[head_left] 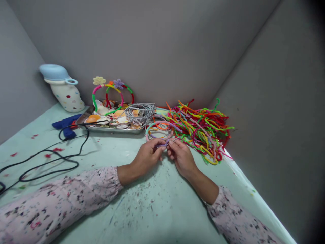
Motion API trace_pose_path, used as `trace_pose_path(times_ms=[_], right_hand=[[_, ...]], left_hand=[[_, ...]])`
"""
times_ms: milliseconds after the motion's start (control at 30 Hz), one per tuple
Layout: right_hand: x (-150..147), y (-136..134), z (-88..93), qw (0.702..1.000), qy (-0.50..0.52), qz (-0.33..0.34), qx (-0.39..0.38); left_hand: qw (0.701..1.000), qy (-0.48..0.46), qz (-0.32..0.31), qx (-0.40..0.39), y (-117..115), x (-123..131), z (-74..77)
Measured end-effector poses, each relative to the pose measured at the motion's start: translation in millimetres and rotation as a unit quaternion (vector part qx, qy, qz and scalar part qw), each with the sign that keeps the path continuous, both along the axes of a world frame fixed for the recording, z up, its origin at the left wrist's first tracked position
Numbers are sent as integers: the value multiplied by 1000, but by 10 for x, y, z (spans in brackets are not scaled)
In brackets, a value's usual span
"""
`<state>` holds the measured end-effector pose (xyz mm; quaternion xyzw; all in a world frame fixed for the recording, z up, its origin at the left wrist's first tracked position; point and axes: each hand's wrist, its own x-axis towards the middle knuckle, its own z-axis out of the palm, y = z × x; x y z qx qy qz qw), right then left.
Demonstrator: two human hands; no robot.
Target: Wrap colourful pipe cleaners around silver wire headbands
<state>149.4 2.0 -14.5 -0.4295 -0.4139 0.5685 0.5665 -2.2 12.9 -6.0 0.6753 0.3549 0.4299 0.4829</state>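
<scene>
Both hands meet over the table's middle at a purple pipe cleaner (164,145). My left hand (149,154) is closed on it, thumb against fingers. From the other side my right hand (181,156) pinches at the same spot, and its fingertips partly cover the piece. Just beyond the fingers stands a ring (149,127) wrapped in teal, pink and purple fuzzy lengths. Whether the ring joins the purple piece in my hands is hard to make out. Behind and to the right lies a tangled heap of colourful pipe cleaners (198,125).
A metal tray (114,130) holds seashells, a coil of grey wire (141,113) and two flower-topped hoops (122,96). On the left are a blue glue gun (66,124), its looping black cord (76,162) and a white bottle (67,95). Grey walls enclose the table's back and right.
</scene>
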Motion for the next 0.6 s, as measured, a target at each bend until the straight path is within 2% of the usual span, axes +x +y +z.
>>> trace_pose_path(times_ms=[300,500,600], right_hand=[[12,-4,-29,999,-32,4,17],[9,-61,19,993,-54,-86,66],[4,-104,49,985,-90,-108,104]], left_hand=[[999,11,21,-23,-43,-14,91],[999,9,25,-39,-48,-14,109],[999,16,21,-36,-41,-14,103]])
